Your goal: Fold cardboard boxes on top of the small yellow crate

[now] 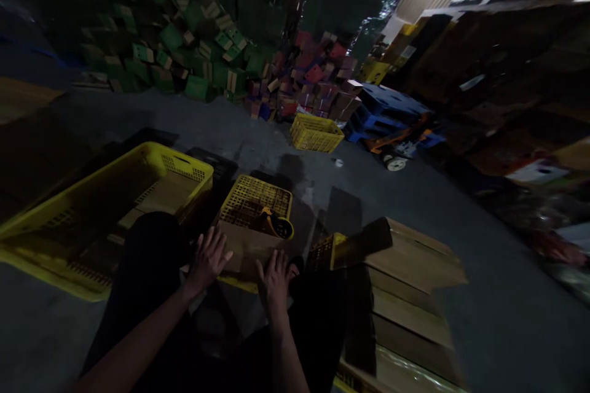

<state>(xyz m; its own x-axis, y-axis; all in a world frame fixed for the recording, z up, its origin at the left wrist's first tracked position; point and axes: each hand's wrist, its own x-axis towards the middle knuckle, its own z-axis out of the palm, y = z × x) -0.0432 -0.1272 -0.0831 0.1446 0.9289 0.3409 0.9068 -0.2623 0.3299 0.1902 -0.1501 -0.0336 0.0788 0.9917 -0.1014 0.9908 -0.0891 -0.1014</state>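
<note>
My left hand point(209, 258) lies open, fingers spread, on a flat brown cardboard piece point(246, 245) that rests on an upturned yellow crate point(255, 196) in front of me. My right hand point(275, 279) is also open, fingers flat on the near edge of the same cardboard. A tape dispenser with a dark roll point(276, 225) sits on the crate just beyond the cardboard. My dark-clad knees frame the crate on both sides.
A large yellow basket point(152, 163) holding flat cardboard stands at the left. A stack of flat cardboard sheets point(410, 270) lies at the right. Farther off are another yellow crate point(316, 132), blue pallets point(387, 104), a pallet jack point(396, 147) and heaps of green and red boxes point(193, 49).
</note>
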